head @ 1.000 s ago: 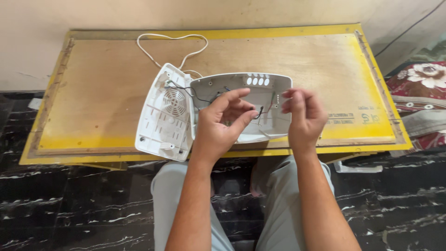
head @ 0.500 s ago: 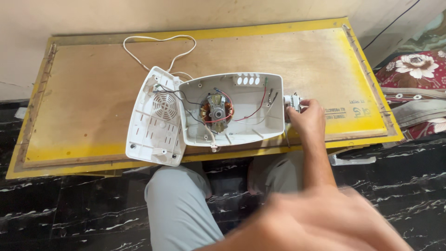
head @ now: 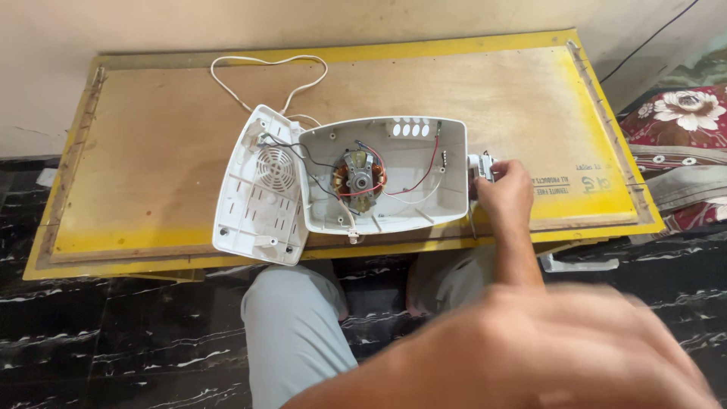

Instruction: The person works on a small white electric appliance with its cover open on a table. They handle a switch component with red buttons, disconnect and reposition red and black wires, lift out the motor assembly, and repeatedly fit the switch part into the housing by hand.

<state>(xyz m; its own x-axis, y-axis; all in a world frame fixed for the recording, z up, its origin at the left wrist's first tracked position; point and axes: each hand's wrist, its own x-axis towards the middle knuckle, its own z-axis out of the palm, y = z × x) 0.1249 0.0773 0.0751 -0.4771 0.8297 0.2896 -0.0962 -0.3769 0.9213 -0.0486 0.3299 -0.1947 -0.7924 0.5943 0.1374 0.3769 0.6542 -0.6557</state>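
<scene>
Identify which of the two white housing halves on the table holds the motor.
The right-hand half, the deep open shell beside the right hand, holds the copper-wound motor and red wires. The left half shows only a round vent grille.

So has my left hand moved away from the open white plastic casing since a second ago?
Yes. The left hand has left the casing, now close to camera.

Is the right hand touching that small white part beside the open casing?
Touching. The head view shows the right hand with its fingers closed on the small white part just right of the open white casing.
</scene>
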